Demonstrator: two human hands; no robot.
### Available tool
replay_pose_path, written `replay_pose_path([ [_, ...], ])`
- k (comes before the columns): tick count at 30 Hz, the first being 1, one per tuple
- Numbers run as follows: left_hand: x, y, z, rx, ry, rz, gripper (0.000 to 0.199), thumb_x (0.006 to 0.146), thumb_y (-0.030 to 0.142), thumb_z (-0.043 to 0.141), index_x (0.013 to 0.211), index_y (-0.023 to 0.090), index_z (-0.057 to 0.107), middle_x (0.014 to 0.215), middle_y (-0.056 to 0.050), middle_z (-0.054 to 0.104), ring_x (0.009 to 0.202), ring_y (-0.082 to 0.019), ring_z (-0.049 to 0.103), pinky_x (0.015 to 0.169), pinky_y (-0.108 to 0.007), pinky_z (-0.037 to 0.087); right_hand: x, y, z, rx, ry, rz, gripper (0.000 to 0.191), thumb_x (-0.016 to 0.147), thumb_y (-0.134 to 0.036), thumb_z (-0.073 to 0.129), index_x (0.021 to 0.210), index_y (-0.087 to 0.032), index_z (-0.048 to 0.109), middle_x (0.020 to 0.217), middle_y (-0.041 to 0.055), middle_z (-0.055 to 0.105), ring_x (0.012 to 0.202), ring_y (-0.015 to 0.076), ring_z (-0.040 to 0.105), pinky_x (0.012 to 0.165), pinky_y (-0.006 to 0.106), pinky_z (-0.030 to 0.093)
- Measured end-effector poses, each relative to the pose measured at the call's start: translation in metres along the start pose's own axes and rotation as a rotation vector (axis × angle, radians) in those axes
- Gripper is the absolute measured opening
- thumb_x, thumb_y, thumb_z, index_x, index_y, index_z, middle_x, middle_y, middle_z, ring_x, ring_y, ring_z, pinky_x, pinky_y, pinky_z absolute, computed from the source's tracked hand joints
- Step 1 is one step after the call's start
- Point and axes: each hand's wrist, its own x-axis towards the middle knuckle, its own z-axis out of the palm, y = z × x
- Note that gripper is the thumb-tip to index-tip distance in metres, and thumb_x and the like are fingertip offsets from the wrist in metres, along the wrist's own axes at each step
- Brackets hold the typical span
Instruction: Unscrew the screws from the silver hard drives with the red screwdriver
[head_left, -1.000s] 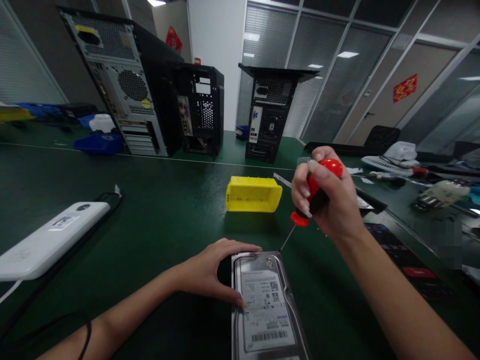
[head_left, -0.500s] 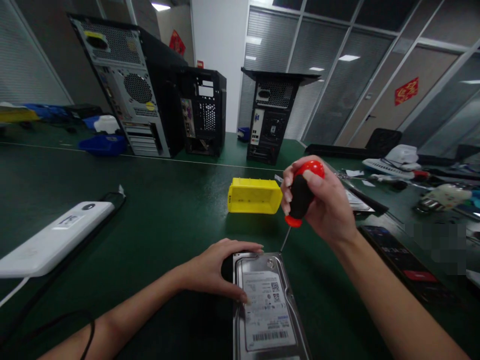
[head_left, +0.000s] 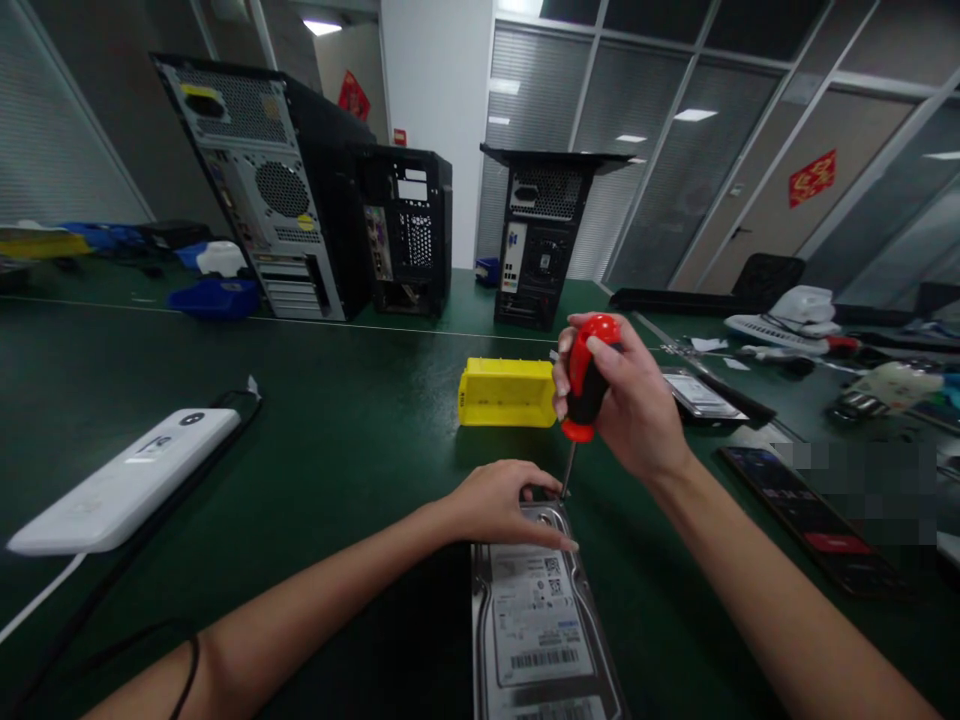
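My right hand [head_left: 634,400] is wrapped around the handle of a red-and-black screwdriver [head_left: 589,380], which stands nearly upright. The screwdriver's tip meets the far right corner of a silver hard drive [head_left: 532,620], lying label up on the green table. Across the drive's far end reaches my left hand [head_left: 502,505], its thumb over the right edge and its fingers bent at the far edge beside the screwdriver's tip. What the fingertips touch there is partly hidden. Just beyond the hands, a yellow bin [head_left: 506,393] lies with its open side toward me.
Several computer cases stand at the back, one a large tower [head_left: 285,190]. A white power bank-like box [head_left: 127,480] with cables lies left. On the right are a phone [head_left: 810,515], another hard drive [head_left: 701,393] and a white iron-shaped object [head_left: 787,320].
My left hand has slid right and farther along the drive, toward its far right corner by the screwdriver's tip. My right hand and the screwdriver have shifted slightly left, and the screwdriver stands more upright.
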Motion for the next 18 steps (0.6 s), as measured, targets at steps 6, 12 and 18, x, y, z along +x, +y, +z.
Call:
replay_pose_path([
  [6, -0.005, -0.004, 0.002, 0.026, 0.028, 0.021, 0.051, 0.072, 0.056, 0.071, 0.110, 0.022, 0.069, 0.106, -0.004, 0.068, 0.093, -0.024, 0.063, 0.080, -0.031, 0.048, 0.003, -0.002, -0.005, -0.035, 0.006, -0.053, 0.029, 0.077, -0.022, 0.067, 0.097, -0.026, 0.046, 0.075, -0.0071, 0.054, 0.041, 0.0043, 0.046, 0.037, 0.017, 0.038],
  [12, -0.005, -0.008, 0.001, -0.024, 0.027, 0.044, 0.050, 0.072, 0.053, 0.074, 0.109, 0.021, 0.069, 0.107, -0.005, 0.068, 0.096, -0.024, 0.061, 0.082, -0.031, 0.046, 0.004, -0.008, -0.010, 0.000, -0.063, 0.043, 0.028, 0.089, -0.041, 0.046, 0.101, -0.020, 0.060, 0.087, 0.0004, 0.052, 0.054, 0.0084, 0.054, 0.047, 0.025, 0.046],
  [18, -0.008, -0.014, -0.004, -0.119, -0.005, 0.072, 0.048, 0.073, 0.045, 0.076, 0.113, 0.020, 0.067, 0.109, -0.005, 0.067, 0.098, -0.022, 0.061, 0.085, -0.030, 0.045, 0.010, -0.006, -0.010, -0.066, 0.065, 0.035, 0.021, 0.078, -0.027, 0.067, 0.085, -0.022, 0.048, 0.082, -0.0044, 0.057, 0.051, 0.0059, 0.054, 0.048, 0.020, 0.046],
])
